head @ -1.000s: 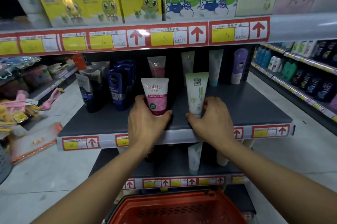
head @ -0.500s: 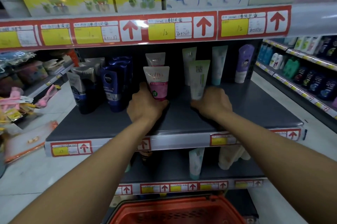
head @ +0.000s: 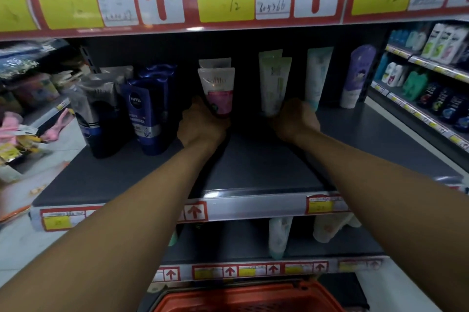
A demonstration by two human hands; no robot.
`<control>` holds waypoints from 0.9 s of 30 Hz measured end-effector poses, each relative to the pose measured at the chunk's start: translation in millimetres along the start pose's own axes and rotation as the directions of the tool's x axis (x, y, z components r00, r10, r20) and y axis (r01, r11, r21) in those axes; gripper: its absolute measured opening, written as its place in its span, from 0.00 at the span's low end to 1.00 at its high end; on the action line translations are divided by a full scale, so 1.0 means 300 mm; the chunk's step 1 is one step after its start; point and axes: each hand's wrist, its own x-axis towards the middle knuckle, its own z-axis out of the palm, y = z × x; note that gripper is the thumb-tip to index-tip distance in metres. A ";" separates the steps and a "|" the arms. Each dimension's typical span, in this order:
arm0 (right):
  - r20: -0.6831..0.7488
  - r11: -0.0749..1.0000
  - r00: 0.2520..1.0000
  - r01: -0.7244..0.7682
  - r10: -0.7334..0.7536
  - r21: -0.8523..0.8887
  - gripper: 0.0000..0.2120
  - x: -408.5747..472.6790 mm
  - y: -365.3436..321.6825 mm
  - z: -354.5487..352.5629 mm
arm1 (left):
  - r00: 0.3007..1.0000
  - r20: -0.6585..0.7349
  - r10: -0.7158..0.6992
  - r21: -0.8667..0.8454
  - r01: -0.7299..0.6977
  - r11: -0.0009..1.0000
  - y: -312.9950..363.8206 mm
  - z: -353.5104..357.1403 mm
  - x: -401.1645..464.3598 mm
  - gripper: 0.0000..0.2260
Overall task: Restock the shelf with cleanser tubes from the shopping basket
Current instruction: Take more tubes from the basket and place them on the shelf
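The pink Softto tube (head: pixel 217 92) and green tube (head: pixel 274 85), gripped by left hand (head: pixel 203 126) and right hand (head: pixel 295 121), were pushed deeper on the shelf (head: pixel 253 172); placement is nearly done.

The left hand (head: pixel 201 126) grips the base of a pink-and-white tube (head: pixel 217 90) standing upright deep on the dark shelf (head: pixel 253 167). Just right of it, the right hand (head: pixel 295 121) holds a pale green tube (head: pixel 275 83) upright. Dark blue tubes (head: pixel 144 106) stand left of the left hand. Below both forearms sits the red basket (head: pixel 243 299).
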 end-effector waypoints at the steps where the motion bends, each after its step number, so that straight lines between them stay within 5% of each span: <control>1: 0.002 1.000 1.000 -0.005 0.005 0.002 0.27 0.013 0.005 0.007 | 1.000 -0.008 0.006 -0.001 -0.006 1.000 -0.003 0.008 0.005 0.31; 5: 0.009 0.998 0.999 0.053 -0.052 -0.032 0.19 0.042 0.031 0.041 | 1.000 0.005 0.022 -0.026 -0.022 0.999 -0.020 0.028 0.015 0.31; 9: -0.022 0.996 0.997 0.072 -0.074 -0.055 0.30 0.038 0.033 0.047 | 0.999 0.018 0.041 -0.037 -0.041 0.999 -0.025 0.033 0.017 0.30; 27: -0.039 0.995 0.994 0.102 -0.101 0.008 0.20 0.043 0.041 0.044 | 1.000 0.003 -0.001 -0.020 0.001 1.000 -0.035 0.063 0.057 0.26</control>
